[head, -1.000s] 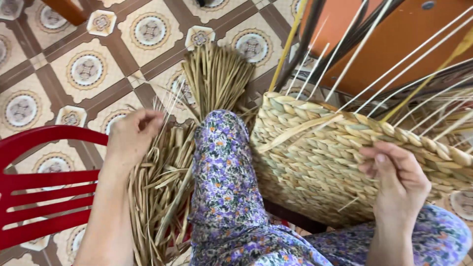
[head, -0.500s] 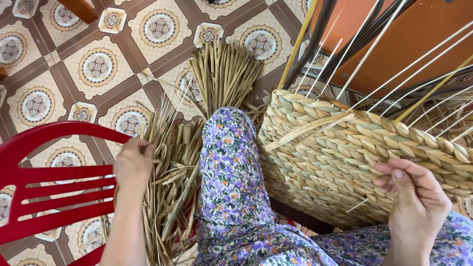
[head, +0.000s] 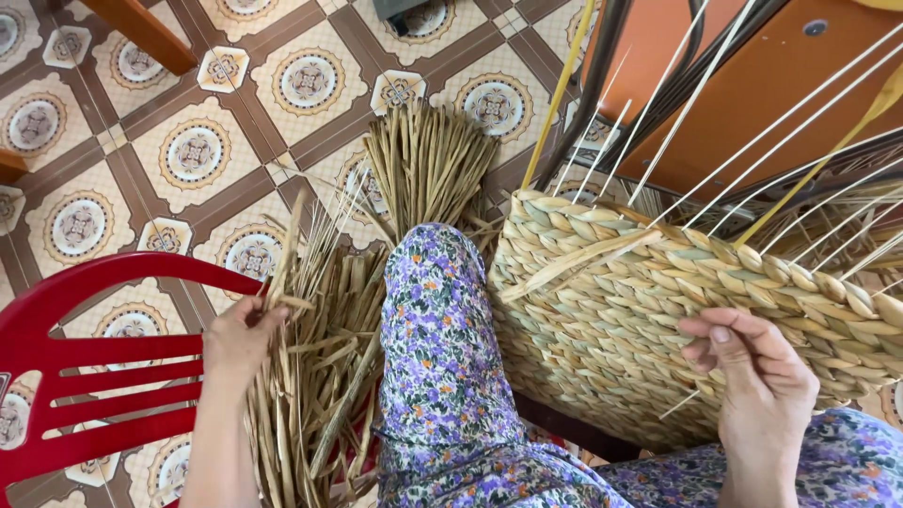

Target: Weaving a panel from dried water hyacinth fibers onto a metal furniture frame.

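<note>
A half-woven straw basket point(head: 658, 310) rests against my floral-trousered knee point(head: 433, 320), with thin pale spokes point(head: 715, 103) sticking up from its rim. My right hand point(head: 752, 376) lies on the basket's side, fingers curled against the weave, holding nothing that I can make out. A bundle of dried straw strands point(head: 329, 357) lies on the floor left of my knee. My left hand point(head: 240, 334) is in that bundle, fingers pinched on a single strand point(head: 282, 254) that stands up from it.
A red plastic chair point(head: 85, 367) stands at the lower left, touching my left forearm. Patterned floor tiles point(head: 188, 150) spread behind. A wooden furniture leg point(head: 141, 33) is at the top left, and an orange-brown panel point(head: 752, 85) at the top right.
My left hand has drawn back toward me along the straw bundle and pinched one strand up. My right hand has stayed on the basket's side. The view has tilted slightly.
</note>
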